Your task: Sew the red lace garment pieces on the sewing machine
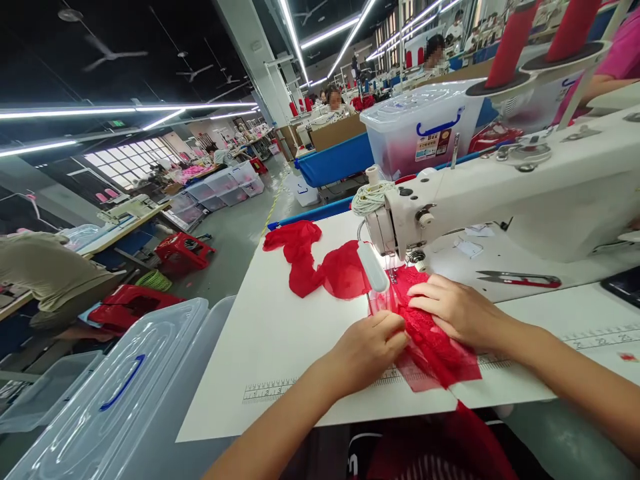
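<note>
Red lace and mesh fabric [425, 333] lies under the needle area of a white sewing machine [500, 187] and hangs over the table's front edge toward my lap. My left hand [373, 347] pinches the fabric's left side just in front of the presser foot. On the right, my right hand [455, 310] lies flat on the lace with its fingers stretched toward the needle. More red fabric [345, 270] trails across the tabletop, left of and behind the machine head. The exact stitching point is partly hidden by the machine's white guard [373, 267].
Thread snips [520, 278] lie right of my right hand, near a dark phone-like object [623, 290]. Red thread cones [513, 47] stand above the machine. Lidded plastic boxes [125, 380] flank the table [235, 407] at left. Other people work at machines beyond.
</note>
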